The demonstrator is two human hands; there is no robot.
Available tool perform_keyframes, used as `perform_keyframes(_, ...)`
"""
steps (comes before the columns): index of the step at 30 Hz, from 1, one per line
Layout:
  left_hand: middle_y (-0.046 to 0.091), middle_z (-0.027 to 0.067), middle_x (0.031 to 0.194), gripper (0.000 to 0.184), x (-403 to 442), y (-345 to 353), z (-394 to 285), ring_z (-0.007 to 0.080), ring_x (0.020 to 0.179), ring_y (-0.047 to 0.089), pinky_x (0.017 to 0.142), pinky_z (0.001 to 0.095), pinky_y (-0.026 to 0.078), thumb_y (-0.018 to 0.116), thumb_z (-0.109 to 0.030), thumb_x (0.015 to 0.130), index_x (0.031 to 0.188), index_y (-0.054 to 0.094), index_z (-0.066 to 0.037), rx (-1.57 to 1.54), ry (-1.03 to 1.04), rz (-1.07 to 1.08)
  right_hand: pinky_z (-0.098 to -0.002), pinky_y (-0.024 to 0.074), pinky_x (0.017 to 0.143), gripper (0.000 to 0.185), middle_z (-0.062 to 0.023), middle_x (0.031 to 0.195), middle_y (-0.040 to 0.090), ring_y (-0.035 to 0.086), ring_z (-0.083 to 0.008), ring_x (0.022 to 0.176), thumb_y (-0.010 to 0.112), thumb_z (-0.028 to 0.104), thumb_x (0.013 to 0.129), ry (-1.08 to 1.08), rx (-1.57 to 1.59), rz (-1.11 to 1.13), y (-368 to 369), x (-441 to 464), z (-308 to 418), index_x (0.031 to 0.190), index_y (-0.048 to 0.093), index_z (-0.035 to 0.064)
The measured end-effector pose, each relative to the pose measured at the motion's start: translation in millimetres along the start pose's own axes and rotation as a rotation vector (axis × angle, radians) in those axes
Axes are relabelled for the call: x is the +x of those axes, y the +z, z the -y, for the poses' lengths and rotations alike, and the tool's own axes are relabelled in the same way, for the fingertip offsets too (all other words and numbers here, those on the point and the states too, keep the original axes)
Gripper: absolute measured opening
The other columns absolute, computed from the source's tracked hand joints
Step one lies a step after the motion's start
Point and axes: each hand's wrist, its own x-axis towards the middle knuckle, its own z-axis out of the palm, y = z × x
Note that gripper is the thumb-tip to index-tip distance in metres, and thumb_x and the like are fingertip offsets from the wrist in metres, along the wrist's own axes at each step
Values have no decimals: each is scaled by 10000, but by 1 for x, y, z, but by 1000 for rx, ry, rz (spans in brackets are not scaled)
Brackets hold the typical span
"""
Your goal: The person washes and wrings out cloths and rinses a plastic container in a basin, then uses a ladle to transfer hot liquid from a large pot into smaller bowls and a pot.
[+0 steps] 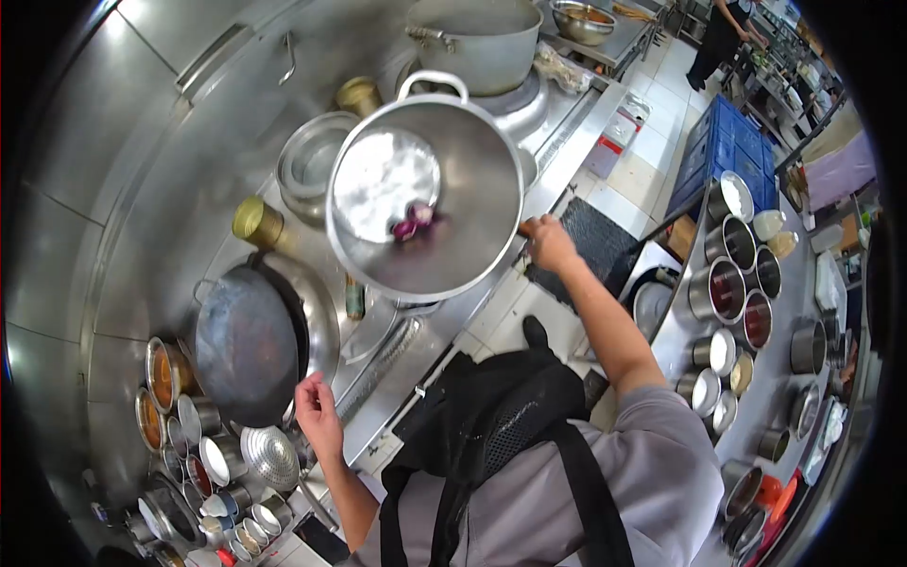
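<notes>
A large steel pot (482,189) with a pale loop handle (433,83) faces me over the stove, a few pieces of red onion (413,221) in its bottom. At the pot's right rim, my right hand (550,244) is closed on a short brown handle (525,230); whether that handle belongs to the pot is unclear. My left hand (319,414) holds nothing, its fingers loosely bent and partly apart. Beside it lies a dark wok (248,345), blackened and round. A perforated metal skimmer (270,457) rests below the left hand.
A big grey stockpot (482,52) stands at the back, near a brass-coloured can (257,223). Several containers of sauces and seasonings crowd the lower left. More steel pots (718,288) line the right counter (675,331). A blue crate (723,151) and a person (723,42) are farther off.
</notes>
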Motion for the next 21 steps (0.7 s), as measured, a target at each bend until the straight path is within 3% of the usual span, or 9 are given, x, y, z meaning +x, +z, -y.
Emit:
perform_keyframes(1, 560, -16, 862, 183, 2, 21, -7, 50, 761, 491, 668, 211, 417, 574, -109, 973, 1123, 606, -10, 20, -30, 21, -472, 512, 913, 358, -205, 1143, 556, 573, -407, 1078, 617, 152, 826, 69, -40, 72, 15, 28, -9, 1171, 568, 71)
perform_keyframes(5, 608, -7, 888, 156, 1, 108, -36, 67, 754, 521, 675, 232, 438, 584, -102, 963, 1092, 609, -18, 83, -15, -47, -472, 501, 922, 416, -217, 1134, 570, 586, -422, 1058, 633, 144, 806, -26, 10, 180, 72, 83, -33, 1194, 513, 54)
perform_keyframes(8, 631, 19, 880, 129, -4, 157, -67, 86, 745, 543, 682, 249, 455, 596, -99, 953, 1054, 613, -19, 191, -53, 40, -495, 494, 927, 410, -245, 1184, 560, 578, -442, 1098, 626, 146, 817, -154, 62, 308, 79, 118, -39, 1189, 490, 44)
perform_keyframes(10, 634, 43, 854, 113, -12, 176, -77, 107, 735, 558, 682, 259, 467, 611, -96, 942, 1021, 612, -15, 220, -90, 76, -508, 490, 941, 430, -291, 1245, 546, 585, -460, 1113, 596, 153, 851, -151, 256, 453, 66, 126, -35, 1228, 450, 9)
perform_keyframes(11, 633, 53, 835, 112, -17, 186, -88, 127, 726, 573, 674, 281, 476, 618, -97, 937, 1003, 607, -7, 262, -87, 64, -511, 497, 912, 423, -325, 1117, 611, 612, -465, 1053, 611, 171, 846, -202, 335, 416, 57, 129, -35, 1177, 451, -39)
perform_keyframes(12, 633, 53, 835, 112, -21, 193, -91, 127, 726, 573, 674, 281, 476, 618, -97, 937, 1003, 607, -7, 270, -99, 44, -511, 497, 912, 423, -325, 1117, 611, 612, -465, 1053, 611, 171, 846, -222, 340, 429, 55, 132, -38, 1177, 451, -39)
perform_keyframes(15, 643, 81, 818, 118, -29, 209, -103, 158, 716, 595, 676, 315, 489, 611, -100, 933, 986, 605, 5, 394, -120, -3, -538, 495, 774, 422, -317, 912, 642, 621, -498, 895, 645, 171, 858, -138, 542, 358, 58, 135, -51, 1182, 459, -25)
perform_keyframes(18, 653, 101, 812, 135, -33, 224, -103, 176, 705, 604, 671, 320, 493, 616, -105, 923, 978, 605, 17, 384, -170, -44, -507, 498, 742, 387, -293, 903, 651, 625, -489, 866, 647, 182, 885, -203, 791, 237, 34, 132, -64, 1177, 487, -14)
perform_keyframes(21, 659, 111, 809, 154, -35, 237, -95, 188, 689, 609, 661, 328, 496, 624, -114, 916, 981, 612, 25, 396, -206, -78, -505, 485, 730, 371, -298, 876, 645, 634, -473, 843, 624, 208, 919, -216, 852, 300, -23, 136, -68, 1177, 476, -14)
